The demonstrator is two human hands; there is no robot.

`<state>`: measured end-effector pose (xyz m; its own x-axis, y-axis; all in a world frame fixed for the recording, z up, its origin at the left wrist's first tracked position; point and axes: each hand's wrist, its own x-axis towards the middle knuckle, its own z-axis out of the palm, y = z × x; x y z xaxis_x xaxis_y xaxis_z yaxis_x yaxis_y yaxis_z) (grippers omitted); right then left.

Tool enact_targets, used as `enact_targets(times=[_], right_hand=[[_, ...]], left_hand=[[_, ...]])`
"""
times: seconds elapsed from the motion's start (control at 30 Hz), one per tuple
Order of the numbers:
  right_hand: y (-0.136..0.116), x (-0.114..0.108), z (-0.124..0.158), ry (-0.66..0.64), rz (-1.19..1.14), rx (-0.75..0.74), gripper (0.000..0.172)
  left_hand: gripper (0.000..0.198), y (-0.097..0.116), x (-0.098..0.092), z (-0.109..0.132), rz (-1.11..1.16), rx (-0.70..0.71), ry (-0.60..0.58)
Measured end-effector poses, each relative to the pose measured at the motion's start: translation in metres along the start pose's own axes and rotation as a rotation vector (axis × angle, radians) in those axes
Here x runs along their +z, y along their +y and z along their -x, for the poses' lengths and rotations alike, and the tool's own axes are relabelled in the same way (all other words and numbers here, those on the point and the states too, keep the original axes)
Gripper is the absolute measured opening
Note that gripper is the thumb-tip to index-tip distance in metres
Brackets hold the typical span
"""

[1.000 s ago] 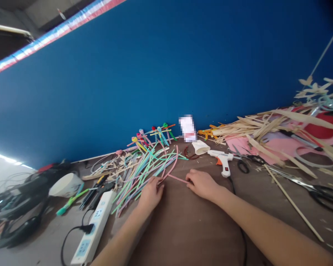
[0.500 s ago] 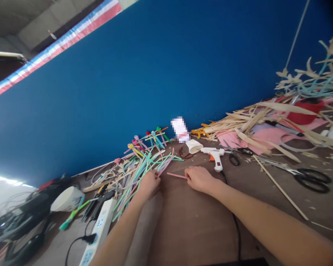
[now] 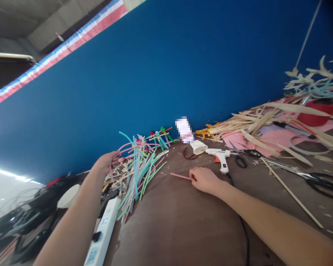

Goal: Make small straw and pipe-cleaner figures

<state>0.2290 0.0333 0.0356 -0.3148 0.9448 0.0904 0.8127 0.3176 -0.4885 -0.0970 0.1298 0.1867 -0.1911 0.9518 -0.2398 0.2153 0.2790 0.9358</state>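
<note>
My left hand [image 3: 108,162] is closed on a pink pipe cleaner at the left edge of a loose pile of pipe cleaners [image 3: 147,173] in green, blue and pink. A pink stem [image 3: 180,176] lies low over the brown table, its right end pinched in my right hand [image 3: 201,179]. Just beyond my right hand is a white glue gun [image 3: 223,159], with a cream pouch [image 3: 199,147] at its nozzle. Small colourful figures [image 3: 158,136] stand behind the pile.
A power strip [image 3: 104,231] lies at the left near a white bowl [image 3: 69,196]. Scissors [image 3: 319,181], a thin stick [image 3: 291,192] and pale dried strips [image 3: 249,122] are on the right. The blue wall [image 3: 166,74] rises behind.
My left hand has moved left and away from me, drawing a pink stem and shifting part of the pile. My right hand still pinches its pink stem in much the same place.
</note>
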Motion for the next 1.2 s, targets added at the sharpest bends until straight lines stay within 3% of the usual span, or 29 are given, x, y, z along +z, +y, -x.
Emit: enact_targets(times=[0.13, 0.27, 0.43, 0.5, 0.6, 0.73, 0.87, 1.03, 1.1, 1.2], right_hand=[[-0.001, -0.002, 0.000, -0.008, -0.016, 0.012, 0.015], [-0.002, -0.002, 0.000, -0.005, -0.023, 0.011, 0.015], [-0.003, 0.001, 0.001, 0.007, -0.032, -0.035, 0.015], [-0.003, 0.003, 0.001, 0.011, -0.052, -0.068, 0.012], [-0.005, 0.005, 0.001, 0.072, -0.215, -0.122, 0.019], [-0.006, -0.002, -0.001, 0.200, -0.796, -0.121, 0.041], [-0.003, -0.013, -0.004, 0.392, -1.224, -0.111, 0.042], [0.005, -0.025, -0.009, 0.578, -1.252, -0.021, 0.035], [0.009, -0.030, -0.010, 0.579, -1.254, 0.005, 0.030], [0.012, -0.037, -0.011, 0.528, -1.348, 0.033, 0.027]], left_hand=[[0.019, 0.002, -0.017, 0.011, 0.144, 0.075, -0.057], [0.025, -0.002, -0.028, 0.019, 0.461, 0.240, -0.096], [0.025, -0.003, -0.024, 0.034, 0.737, 0.474, -0.119], [0.022, -0.004, -0.006, 0.044, 0.785, 0.497, -0.153], [0.020, -0.021, 0.044, 0.063, 0.675, 0.394, -0.219], [0.023, -0.068, 0.132, 0.085, 0.419, 0.191, -0.394], [0.030, -0.101, 0.193, 0.092, 0.322, 0.218, -0.441], [0.030, -0.110, 0.213, 0.091, 0.162, 0.219, -0.503], [0.028, -0.113, 0.213, 0.092, 0.175, 0.202, -0.606], [0.025, -0.119, 0.209, 0.092, 0.366, 0.100, -0.704]])
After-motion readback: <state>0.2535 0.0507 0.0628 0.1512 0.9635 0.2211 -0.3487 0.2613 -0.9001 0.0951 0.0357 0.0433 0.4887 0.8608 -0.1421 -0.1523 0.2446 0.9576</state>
